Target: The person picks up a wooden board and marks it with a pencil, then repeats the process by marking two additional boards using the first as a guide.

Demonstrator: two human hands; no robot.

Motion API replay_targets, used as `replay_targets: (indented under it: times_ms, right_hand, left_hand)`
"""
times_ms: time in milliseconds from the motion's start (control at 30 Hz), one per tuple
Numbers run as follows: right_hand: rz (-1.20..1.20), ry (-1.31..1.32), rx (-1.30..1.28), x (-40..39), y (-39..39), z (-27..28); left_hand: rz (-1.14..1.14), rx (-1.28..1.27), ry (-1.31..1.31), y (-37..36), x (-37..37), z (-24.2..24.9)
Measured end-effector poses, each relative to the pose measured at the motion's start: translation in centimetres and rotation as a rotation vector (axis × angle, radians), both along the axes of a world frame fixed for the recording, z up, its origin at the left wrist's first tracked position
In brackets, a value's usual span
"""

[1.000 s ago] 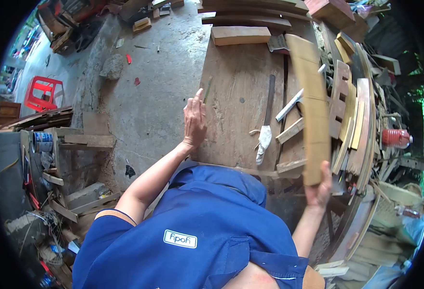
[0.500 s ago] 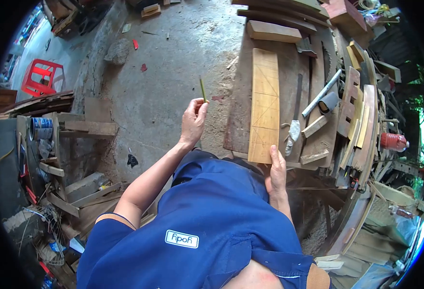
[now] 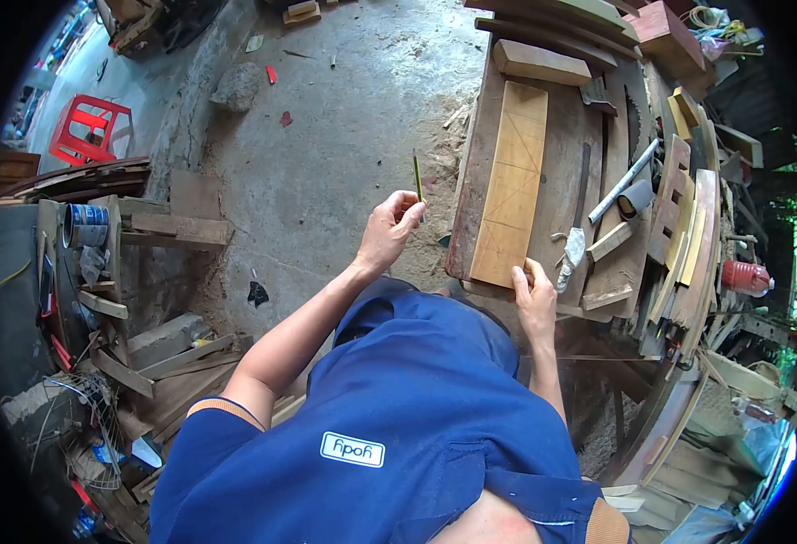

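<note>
A thin green-and-black pencil (image 3: 418, 174) stands upright, pinched between the thumb and fingers of my left hand (image 3: 387, 234), over the floor left of the workbench. On the bench (image 3: 557, 154) lies a long, light wooden board (image 3: 513, 181) with dark pencil lines across its face. My right hand (image 3: 536, 299) is at the board's near right corner, its thumb and curled fingers closed at the edge; the undersides of the fingers are hidden.
A wooden block (image 3: 541, 62), a light rod (image 3: 623, 183), a dark strip (image 3: 582, 186) and a whitish-handled tool (image 3: 571, 252) lie around the board. Curved timber pieces (image 3: 693, 227) line the right side. A red stool (image 3: 90, 129) and wood scraps (image 3: 190, 358) are at the left.
The board has slid a little farther away over the bench, and my right hand is now at its corner. My left hand still holds the pencil. The view has shifted slightly.
</note>
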State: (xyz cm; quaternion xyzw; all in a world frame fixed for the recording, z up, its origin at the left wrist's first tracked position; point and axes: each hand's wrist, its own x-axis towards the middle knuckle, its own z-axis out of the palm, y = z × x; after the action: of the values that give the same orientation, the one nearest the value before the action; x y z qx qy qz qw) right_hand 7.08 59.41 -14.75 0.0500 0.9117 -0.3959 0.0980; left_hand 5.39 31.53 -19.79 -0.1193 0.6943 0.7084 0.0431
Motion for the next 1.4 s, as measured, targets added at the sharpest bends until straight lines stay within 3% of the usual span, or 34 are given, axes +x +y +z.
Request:
replay_targets:
  times_ms: [33,100,133,200,333,567,767,833,1000,1167,1233,1400]
  right_hand:
    - [0.005,0.0,-0.001,-0.1,-0.1,0.6]
    - [0.117,0.028,0.385,-0.2,-0.5,2.3]
    - [0.12,0.028,0.384,-0.2,-0.4,2.3]
    - [0.213,0.36,0.555,-0.5,-0.3,2.6]
    - [0.283,0.506,0.254,-2.5,-2.0,4.3]
    - [0.672,0.556,0.285,-3.9,-4.3,2.5]
    - [0.472,0.482,0.23,-3.9,-1.8,2.0]
    - [0.307,0.54,0.247,-4.1,-0.6,1.6]
    - [0.209,0.351,0.205,-3.6,0.3,0.7]
    - [0.155,0.379,0.139,-3.0,0.3,-0.4]
    - [0.076,0.243,-0.062,-2.9,0.7,-1.1]
    - [0.045,0.216,-0.14,-2.2,-0.6,-0.8]
  left_hand:
    - [0.0,0.052,0.011,0.1,0.0,0.1]
    - [-0.01,0.07,-0.018,0.3,0.2,1.2]
    - [-0.026,0.089,-0.045,0.5,0.2,1.6]
    - [-0.021,0.102,-0.039,1.0,0.3,2.0]
    - [-0.114,0.072,-0.071,1.8,0.5,3.6]
    - [-0.415,-0.148,0.029,4.6,0.9,6.3]
    - [-0.384,-0.22,0.119,5.2,1.0,4.8]
    - [-0.355,-0.27,0.169,5.1,1.2,4.1]
    - [-0.414,-0.233,-0.024,5.5,1.4,3.8]
    - [-0.429,-0.201,0.045,6.3,1.1,2.6]
    - [-0.349,-0.158,-0.029,6.1,0.7,2.9]
    - [-0.29,0.003,-0.18,4.4,0.1,1.2]
